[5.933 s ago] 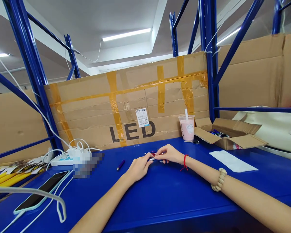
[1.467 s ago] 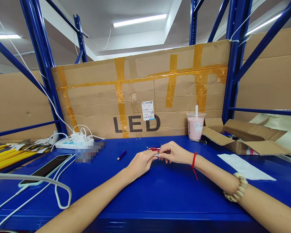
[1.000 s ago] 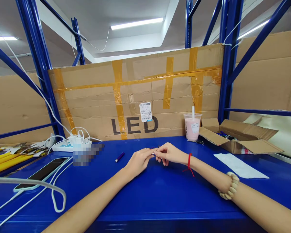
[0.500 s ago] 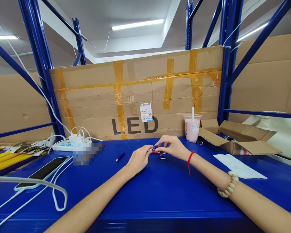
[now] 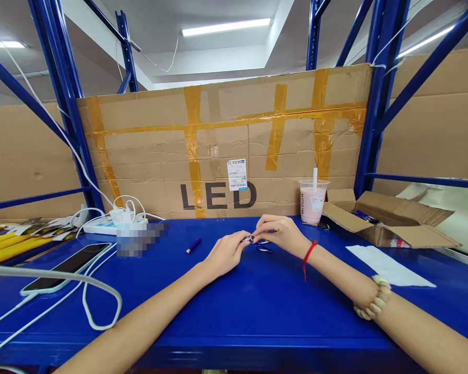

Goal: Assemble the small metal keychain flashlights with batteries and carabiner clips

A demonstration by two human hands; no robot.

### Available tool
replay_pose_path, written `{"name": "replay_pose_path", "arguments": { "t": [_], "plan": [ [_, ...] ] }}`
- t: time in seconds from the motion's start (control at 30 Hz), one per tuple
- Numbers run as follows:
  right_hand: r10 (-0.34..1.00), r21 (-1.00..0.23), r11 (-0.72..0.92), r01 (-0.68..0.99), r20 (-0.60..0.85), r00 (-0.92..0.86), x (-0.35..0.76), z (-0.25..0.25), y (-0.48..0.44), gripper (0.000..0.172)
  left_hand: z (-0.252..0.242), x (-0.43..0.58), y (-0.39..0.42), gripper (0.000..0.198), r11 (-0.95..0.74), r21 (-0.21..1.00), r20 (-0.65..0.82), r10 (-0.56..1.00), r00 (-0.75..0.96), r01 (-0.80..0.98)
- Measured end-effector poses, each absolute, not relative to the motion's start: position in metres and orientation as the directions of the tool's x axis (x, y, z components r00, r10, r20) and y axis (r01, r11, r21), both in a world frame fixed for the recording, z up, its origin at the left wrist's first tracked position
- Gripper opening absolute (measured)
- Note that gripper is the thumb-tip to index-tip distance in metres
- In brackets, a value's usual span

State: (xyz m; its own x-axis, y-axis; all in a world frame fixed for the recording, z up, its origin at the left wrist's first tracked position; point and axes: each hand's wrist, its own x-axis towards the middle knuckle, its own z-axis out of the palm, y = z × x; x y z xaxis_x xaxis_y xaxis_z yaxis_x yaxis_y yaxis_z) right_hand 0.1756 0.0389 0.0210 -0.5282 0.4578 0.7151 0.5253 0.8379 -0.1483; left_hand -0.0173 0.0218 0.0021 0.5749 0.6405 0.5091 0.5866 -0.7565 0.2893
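My left hand [image 5: 226, 253] is closed, pinching a small shiny silvery piece [image 5: 248, 239] between thumb and fingertips. Close against that piece are the fingertips of my right hand [image 5: 278, 232], drawn together in a pinch. What they grip, if anything, is too small and hidden to make out. Just below my right fingers a small dark blue piece with a shiny edge [image 5: 264, 249] lies on the blue tabletop [image 5: 234, 306]. Left of my hands rests a short purple-blue tube like a pen barrel [image 5: 194, 245].
A pink drink in a plastic cup [image 5: 312, 203] stands behind my right hand. Beyond it sits an open cardboard box [image 5: 386, 223] with small parts. White paper [image 5: 390, 266] lies to the right. A phone [image 5: 68, 267], white cables [image 5: 101, 283] and a power strip [image 5: 97, 226] occupy the left.
My right fingertips have come in against the silvery piece in my left hand. The red item seen under my right fingers no longer shows clearly. The view has shifted slightly.
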Motion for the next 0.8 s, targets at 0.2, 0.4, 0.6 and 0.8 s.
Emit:
{"name": "replay_pose_path", "arguments": {
  "t": [0.2,0.4,0.6,0.8],
  "plan": [
    [0.455,-0.206,0.861,0.464,0.718,-0.526,0.1734,0.0141,0.0406,0.013,-0.0029,-0.0198,0.0196,0.010,-0.751,0.394,0.486,0.659,0.573,0.529],
    [0.488,-0.270,0.858,0.437,0.691,-0.532,0.1724,0.0131,0.0407,0.011,-0.0052,-0.0202,0.0193,0.005,-0.764,0.410,0.481,0.645,0.594,0.498],
    [0.529,-0.354,0.844,0.404,0.672,-0.517,0.1723,0.0130,0.0408,0.013,-0.0051,-0.0197,0.0189,0.004,-0.768,0.420,0.501,0.640,0.582,0.484],
    [0.580,-0.450,0.814,0.367,0.625,-0.522,0.1733,0.0115,0.0422,0.021,-0.0059,-0.0193,0.0181,0.005,-0.772,0.396,0.513,0.635,0.577,0.497]
  ]
}}
